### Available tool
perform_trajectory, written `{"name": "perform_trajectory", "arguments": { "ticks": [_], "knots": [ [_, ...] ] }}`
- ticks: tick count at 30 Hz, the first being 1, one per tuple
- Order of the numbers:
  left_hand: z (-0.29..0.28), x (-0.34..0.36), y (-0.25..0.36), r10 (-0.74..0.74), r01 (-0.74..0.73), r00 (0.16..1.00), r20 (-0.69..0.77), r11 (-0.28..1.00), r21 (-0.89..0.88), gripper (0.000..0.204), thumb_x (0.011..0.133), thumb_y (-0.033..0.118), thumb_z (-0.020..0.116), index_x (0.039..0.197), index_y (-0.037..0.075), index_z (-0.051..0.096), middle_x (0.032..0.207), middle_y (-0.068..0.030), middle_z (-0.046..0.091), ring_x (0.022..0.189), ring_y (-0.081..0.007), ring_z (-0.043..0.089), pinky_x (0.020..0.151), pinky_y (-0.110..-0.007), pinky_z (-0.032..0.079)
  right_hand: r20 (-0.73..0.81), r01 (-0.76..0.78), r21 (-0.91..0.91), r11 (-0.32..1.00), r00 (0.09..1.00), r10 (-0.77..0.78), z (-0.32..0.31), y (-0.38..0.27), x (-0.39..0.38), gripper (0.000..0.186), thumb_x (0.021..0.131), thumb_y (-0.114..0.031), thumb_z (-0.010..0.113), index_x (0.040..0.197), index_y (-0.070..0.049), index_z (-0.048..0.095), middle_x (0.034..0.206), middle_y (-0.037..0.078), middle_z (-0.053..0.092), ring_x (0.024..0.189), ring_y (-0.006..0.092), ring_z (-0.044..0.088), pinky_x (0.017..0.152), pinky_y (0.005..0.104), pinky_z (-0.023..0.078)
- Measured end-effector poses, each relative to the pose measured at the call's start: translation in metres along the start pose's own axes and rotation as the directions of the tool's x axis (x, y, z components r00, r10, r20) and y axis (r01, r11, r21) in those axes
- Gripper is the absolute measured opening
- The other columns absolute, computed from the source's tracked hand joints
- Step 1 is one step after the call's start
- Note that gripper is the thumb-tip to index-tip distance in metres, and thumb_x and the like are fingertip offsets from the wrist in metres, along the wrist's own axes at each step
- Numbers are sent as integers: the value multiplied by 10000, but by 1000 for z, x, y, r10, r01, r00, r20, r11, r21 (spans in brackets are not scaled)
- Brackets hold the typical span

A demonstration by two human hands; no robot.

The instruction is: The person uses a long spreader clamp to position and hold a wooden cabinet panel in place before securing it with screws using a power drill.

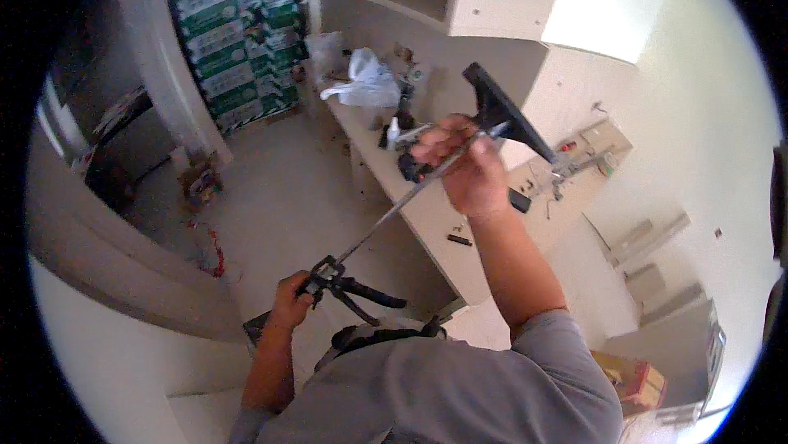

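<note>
Well, the person is holding a long clamp tool [400, 207] slantwise in front of the body, its thin rod [382, 222] running from low on the left to high on the right, with the counter [431, 235] showing behind it. At the lower end the left hand [290, 303] is wrapping round the black trigger body [327, 272]; its fingers are curling in and mostly hiding, so I'm not able to tell how hard they are pressing. At the upper end the right hand [472, 171] is closing round the rod just below a wide black head [510, 116], the thumb lying near the joint and the bent fingers blurring too much for counting. Dark items [408, 167] on the counter are half disappearing behind that hand, a small white bottle [393, 130] is showing beyond them, and a crumpled white bag [365, 87] is lying farther back. Something dark at the waist [373, 336] is peeping out past the grey shirt [460, 386], and I'm not making out what it is. A cardboard box [636, 382] is sitting partly behind the sleeve [552, 354], and the room's outer edges are vanishing into black
</note>
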State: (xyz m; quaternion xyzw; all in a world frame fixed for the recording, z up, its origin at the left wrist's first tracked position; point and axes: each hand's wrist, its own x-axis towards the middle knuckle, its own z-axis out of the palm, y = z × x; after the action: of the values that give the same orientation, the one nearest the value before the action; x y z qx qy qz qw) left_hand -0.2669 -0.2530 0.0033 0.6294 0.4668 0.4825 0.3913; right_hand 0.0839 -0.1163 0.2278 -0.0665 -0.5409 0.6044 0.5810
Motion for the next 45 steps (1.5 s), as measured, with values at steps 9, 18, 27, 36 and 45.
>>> {"name": "perform_trajectory", "arguments": {
  "ticks": [9,18,27,36,45],
  "knots": [
    [-23,-1,-3,4,29,999,-47,745,667,527,570,258,937,971,38,675,815,-149,690,720,-308,684,696,-396,555,-245,-486,-78,871,856,456,-73,44,-145,556,955,-371,685,1373,-36,534,1263,118,651,1161,251,639,963,385,498],
    [31,6,4,-107,23,993,55,619,785,496,555,324,957,884,58,697,800,-122,687,706,-311,677,676,-403,548,-449,-669,-25,743,672,589,-155,35,-236,483,962,-283,698,1345,-24,561,1240,104,672,1113,223,675,916,344,509],
    [102,18,14,-106,75,994,-3,681,728,454,565,218,943,883,35,675,762,-122,656,676,-313,643,662,-407,532,-710,-679,129,722,445,545,-269,-24,-295,407,973,-289,671,1299,-51,612,1173,86,715,1008,206,708,855,328,523],
    [179,40,46,-104,136,991,-88,688,712,450,572,155,929,923,47,670,791,-115,678,691,-284,659,672,-406,525,-142,-639,-362,678,757,637,-256,-47,-272,488,975,-252,658,1389,-18,552,1287,110,658,1222,219,591,1059,358,454],
    [264,70,134,-56,-49,991,125,708,705,494,594,250,948,945,44,668,843,-130,690,725,-329,668,683,-415,524,109,-460,-558,691,785,610,-178,-51,-244,442,870,-285,762,1187,0,643,1040,142,722,926,238,663,836,394,511]
  ]
}}
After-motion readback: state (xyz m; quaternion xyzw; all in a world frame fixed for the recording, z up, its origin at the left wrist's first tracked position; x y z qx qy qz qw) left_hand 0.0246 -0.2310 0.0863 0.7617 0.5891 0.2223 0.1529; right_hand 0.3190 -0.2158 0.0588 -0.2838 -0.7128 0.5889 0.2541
